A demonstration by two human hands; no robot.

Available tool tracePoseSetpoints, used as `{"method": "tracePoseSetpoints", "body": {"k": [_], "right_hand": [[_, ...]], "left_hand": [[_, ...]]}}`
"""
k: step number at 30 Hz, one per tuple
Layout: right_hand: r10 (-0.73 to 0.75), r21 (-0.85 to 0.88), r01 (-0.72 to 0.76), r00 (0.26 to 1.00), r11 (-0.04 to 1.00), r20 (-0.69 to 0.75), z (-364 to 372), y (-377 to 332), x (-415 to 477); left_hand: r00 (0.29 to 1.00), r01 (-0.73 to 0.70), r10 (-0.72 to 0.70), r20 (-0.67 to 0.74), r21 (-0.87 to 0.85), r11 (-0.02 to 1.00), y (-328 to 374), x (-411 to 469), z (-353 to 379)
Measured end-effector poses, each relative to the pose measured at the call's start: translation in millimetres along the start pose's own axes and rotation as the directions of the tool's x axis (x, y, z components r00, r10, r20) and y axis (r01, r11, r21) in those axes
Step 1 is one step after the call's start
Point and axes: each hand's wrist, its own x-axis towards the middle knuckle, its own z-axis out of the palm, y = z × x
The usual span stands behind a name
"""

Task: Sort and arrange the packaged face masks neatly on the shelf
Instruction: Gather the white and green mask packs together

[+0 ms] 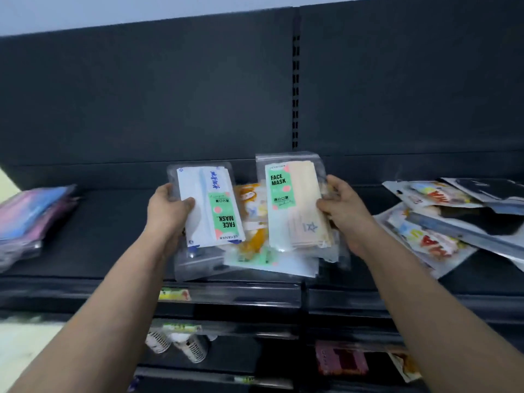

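Both hands are busy here. The left hand (170,207) has its thumb over the front and fingers curled behind the left edge of a blue pack (209,205), label upside down. The right hand (340,205) pinches a beige pack (295,205) the same way by its right edge, label right way up. Both packs are held upright just above the shelf (113,222), dead centre, over a loose pile (252,211) of mixed packs lying flat. There's a tidy-ish pink stack (31,217) out at 9 o'clock and a messy heap (442,222) at 3 o'clock that hasn't been sorted. Handling-wise, I'd guess these are super light, floppy and slick: thin plastic bags with soft masks inside, so they'll bend and slide off each other as soon as you stack them crooked. Nothing fragile though. I'd grip mid-edge with the thumb flat across the front, like now, not by the zip strip at the top, since that would let the bag dangle and swing. The blue one probably wants flipping round to match before it goes down.
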Motion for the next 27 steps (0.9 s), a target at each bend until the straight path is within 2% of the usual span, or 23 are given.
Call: {"method": "tracePoseSetpoints", "body": {"k": [2,5,8,11,13,17,19,22,24,27], "right_hand": [[0.0,-0.027,0.001,0.999,1.0,0.041,33,-3,3],[-0.014,-0.02,0.015,0.999,1.0,0.05,84,-6,6],[0.004,-0.037,-0.001,0.998,0.999,0.069,139,-5,10],[-0.01,-0.12,0.019,0.997,0.993,0.081,187,-1,16],[-0.03,-0.152,0.038,0.998,0.988,0.057,218,1,21],[-0.042,-0.172,0.045,0.999,0.984,0.023,265,5,29],[-0.025,-0.155,0.028,0.999,0.988,0.019,281,7,29],[-0.005,-0.173,0.008,1.0,0.985,0.016,300,10,33],[0.012,-0.2,-0.009,1.0,0.98,0.014,313,13,38],[0.045,-0.265,-0.033,0.998,0.964,0.04,342,19,47]], "left_hand": [[0.999,0.013,-0.013,-0.05,-0.004,1.0,-7,19,-39],[0.995,0.06,-0.052,-0.09,0.086,0.994,-23,56,-92],[0.995,0.075,-0.058,-0.086,0.216,0.974,-51,109,-140],[0.997,0.072,-0.059,-0.056,0.269,0.96,-70,153,-168],[0.999,0.042,-0.035,-0.027,0.359,0.932,-62,158,-175],[0.996,-0.086,0.085,0.033,0.647,0.757,-65,169,-173],[0.992,-0.126,0.099,0.081,0.739,0.662,-74,174,-171],[0.983,-0.154,0.171,0.071,0.824,0.545,-79,184,-176],[0.973,-0.18,0.22,0.066,0.814,0.552,-76,189,-184],[0.964,-0.201,0.263,0.041,0.761,0.616,-69,195,-203]]}}
